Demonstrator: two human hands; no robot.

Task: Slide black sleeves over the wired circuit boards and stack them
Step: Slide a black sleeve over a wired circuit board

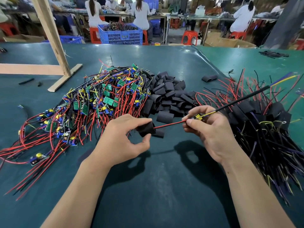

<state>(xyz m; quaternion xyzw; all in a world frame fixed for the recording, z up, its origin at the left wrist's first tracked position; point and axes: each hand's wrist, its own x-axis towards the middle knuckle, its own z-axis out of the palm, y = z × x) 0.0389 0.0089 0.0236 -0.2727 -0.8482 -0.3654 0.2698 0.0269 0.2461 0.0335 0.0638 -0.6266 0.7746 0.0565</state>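
Sleeve on the wire, board not yet covered

Sleeve (146,129) sits pinched between thumb and fingers of the left hand (121,139), at about 7 o'clock from table centre, with the red wire (169,125) already running out of its mouth toward 3 o'clock. The right hand (212,129) grips the board (198,116) between thumb and fingertips; only its yellow part and a bit of blue show, so the board's edges cannot be made out. A black lead (238,101) runs on from it toward 2 o'clock.

Risks, as judgement:
- The board looks wider than the wire, so a corner or the yellow part may catch on the sleeve's lip and fold it inward if the sleeve is squeezed flat.
- Pulling on the red wire rather than pushing the board could strain its solder joint.
- The right fingers cover the board; they must let go in stages, or the sleeve stops against them.
- The long lead could snag the finished stack (263,122) at 3 o'clock, and trailing wires could drag on the raw pile (102,96) at 10 o'clock.
- Loose sleeves (169,96) lie close at 12 o'clock; one just beside the left hand may be swept along.
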